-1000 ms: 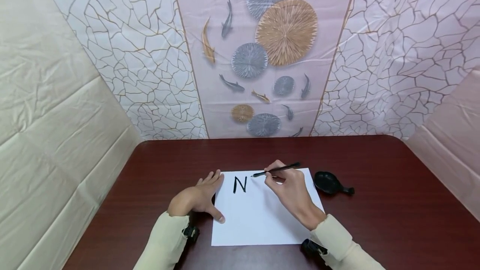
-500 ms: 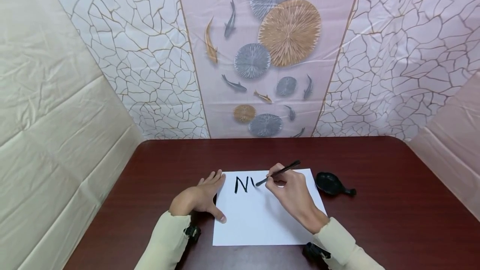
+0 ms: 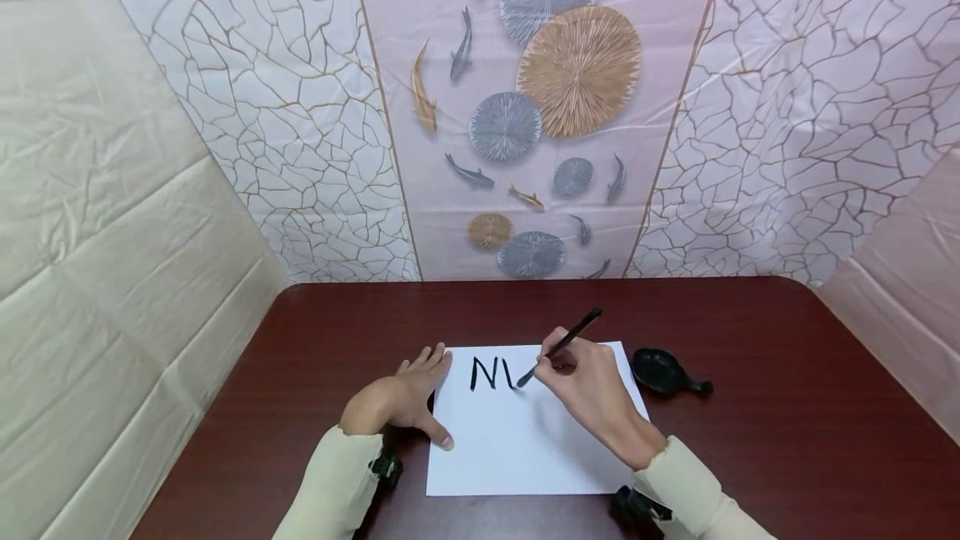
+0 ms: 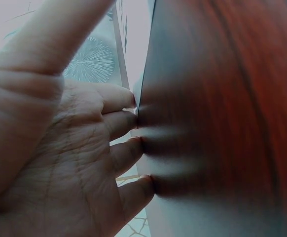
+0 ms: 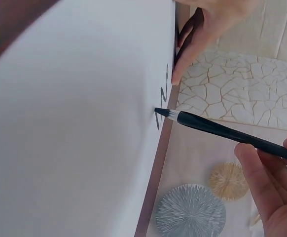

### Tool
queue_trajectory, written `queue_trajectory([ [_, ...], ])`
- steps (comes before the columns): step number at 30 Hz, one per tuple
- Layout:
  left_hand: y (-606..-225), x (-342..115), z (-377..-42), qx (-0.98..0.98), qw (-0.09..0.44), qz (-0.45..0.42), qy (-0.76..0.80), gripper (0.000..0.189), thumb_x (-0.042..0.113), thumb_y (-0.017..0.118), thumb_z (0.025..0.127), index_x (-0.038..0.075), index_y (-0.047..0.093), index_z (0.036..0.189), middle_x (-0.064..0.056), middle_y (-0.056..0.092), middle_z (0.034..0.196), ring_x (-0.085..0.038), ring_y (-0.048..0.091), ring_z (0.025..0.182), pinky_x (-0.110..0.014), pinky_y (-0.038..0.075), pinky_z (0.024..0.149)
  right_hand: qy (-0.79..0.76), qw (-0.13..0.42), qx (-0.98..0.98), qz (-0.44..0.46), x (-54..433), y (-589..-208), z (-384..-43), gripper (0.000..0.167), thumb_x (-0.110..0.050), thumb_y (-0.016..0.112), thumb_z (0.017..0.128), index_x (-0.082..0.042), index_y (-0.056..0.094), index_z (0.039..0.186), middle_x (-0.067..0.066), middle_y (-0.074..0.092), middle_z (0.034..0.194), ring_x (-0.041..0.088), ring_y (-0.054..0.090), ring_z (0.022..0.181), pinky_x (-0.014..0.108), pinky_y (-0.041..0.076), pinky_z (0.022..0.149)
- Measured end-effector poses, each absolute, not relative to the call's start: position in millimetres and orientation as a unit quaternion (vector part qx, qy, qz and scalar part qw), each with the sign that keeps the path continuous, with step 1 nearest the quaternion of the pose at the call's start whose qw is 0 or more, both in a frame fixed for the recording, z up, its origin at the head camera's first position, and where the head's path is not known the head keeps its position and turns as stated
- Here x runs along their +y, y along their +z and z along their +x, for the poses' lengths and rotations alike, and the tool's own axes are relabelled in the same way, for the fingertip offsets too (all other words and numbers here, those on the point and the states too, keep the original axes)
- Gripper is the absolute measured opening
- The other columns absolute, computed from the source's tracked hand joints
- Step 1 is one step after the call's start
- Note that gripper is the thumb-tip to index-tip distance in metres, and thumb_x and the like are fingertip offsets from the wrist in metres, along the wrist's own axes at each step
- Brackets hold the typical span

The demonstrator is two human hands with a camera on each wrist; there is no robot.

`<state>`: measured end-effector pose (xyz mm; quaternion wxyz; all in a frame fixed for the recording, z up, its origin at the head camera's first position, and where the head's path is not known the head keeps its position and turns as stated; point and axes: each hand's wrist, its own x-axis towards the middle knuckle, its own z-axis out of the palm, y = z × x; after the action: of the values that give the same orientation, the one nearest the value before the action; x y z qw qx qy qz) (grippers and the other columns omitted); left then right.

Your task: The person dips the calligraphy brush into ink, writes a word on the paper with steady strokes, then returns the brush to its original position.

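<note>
Patterned cloth (image 3: 450,198) hangs behind a dark reddish table (image 3: 750,423), on which white paper (image 3: 495,452) lies. At its left edge rests the left hand (image 3: 405,397), fingers extended, thumb apart, gripping nothing. Over the right part is the right hand (image 3: 591,384), nearer the writing, reaching in from the lower right and pinching the black brush pen (image 3: 573,333) between thumb and fingers. Just beside the paper's right edge sits a black dish (image 3: 657,371). The brush pen's long axis slants, tail up and away to the right, tip down leftward at the foot of a curved stroke (image 3: 507,372) beside the inked N (image 3: 484,373).
</note>
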<state>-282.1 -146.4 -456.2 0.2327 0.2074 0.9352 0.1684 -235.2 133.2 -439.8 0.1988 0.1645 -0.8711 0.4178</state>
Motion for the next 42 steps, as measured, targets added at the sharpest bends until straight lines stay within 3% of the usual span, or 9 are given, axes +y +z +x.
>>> queue_trajectory([
  [12, -457.1, -146.3, -281.4, 0.937, 0.231, 0.206, 0.161, 0.134, 0.044, 0.100, 0.070, 0.004, 0.019, 0.169, -0.014, 0.008, 0.177, -0.034, 0.005, 0.164, -0.058, 0.014, 0.129, 0.414, 0.226, -0.869, 0.148, 140.2, -443.9, -260.1, 0.012, -0.003, 0.072, 0.095, -0.015, 0.070, 0.095, -0.001, 0.076, 0.090, 0.008, 0.074, 0.082, 0.030, 0.062, 0.073],
  [24, -455.3, -144.4, -281.4, 0.936, 0.239, 0.203, 0.159, 0.134, 0.044, 0.099, 0.071, 0.006, 0.017, 0.170, -0.013, 0.006, 0.178, -0.033, 0.003, 0.164, -0.057, 0.013, 0.130, 0.432, 0.251, -0.856, 0.136, 144.8, -435.9, -252.3, 0.008, -0.003, 0.069, 0.096, -0.010, 0.071, 0.098, 0.004, 0.078, 0.095, 0.014, 0.077, 0.086, 0.038, 0.065, 0.074],
  [42, -458.6, -146.7, -283.9, 0.933, 0.242, 0.213, 0.158, 0.134, 0.045, 0.098, 0.073, 0.004, 0.015, 0.169, -0.014, 0.004, 0.177, -0.034, 0.002, 0.164, -0.057, 0.012, 0.130, 0.430, 0.281, -0.847, 0.138, 153.8, -435.7, -242.8, 0.010, -0.003, 0.074, 0.097, -0.008, 0.072, 0.105, 0.004, 0.076, 0.099, 0.015, 0.078, 0.090, 0.029, 0.064, 0.077],
])
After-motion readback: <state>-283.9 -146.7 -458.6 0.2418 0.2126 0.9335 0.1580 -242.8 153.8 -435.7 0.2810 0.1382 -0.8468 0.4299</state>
